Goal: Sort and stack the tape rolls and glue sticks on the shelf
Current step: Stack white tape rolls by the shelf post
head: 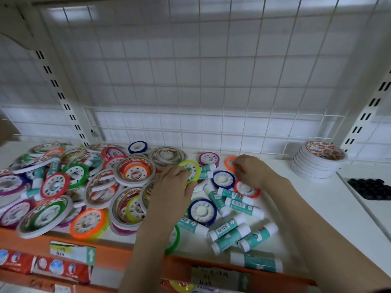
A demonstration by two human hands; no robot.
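Observation:
A loose heap of coloured tape rolls (63, 187) covers the left half of the white shelf (306, 208). Several teal and white glue sticks (232, 227) lie scattered at front centre. A neat stack of white tape rolls (318, 161) stands at the back right. My left hand (171, 191) is curled around a yellow-green tape roll (191, 167) at the heap's right edge. My right hand (251, 169) is closed over an orange tape roll (229, 162) further back, fingers hiding most of it. Blue rolls (223, 179) and a red roll (246, 189) lie between my hands.
A white wire grid (190, 81) closes the shelf's back. Slotted uprights (63, 98) stand at both sides. An orange price rail (118, 250) runs along the front edge. A tray of black items (370, 188) sits at the far right. Red packets (42, 265) hang below.

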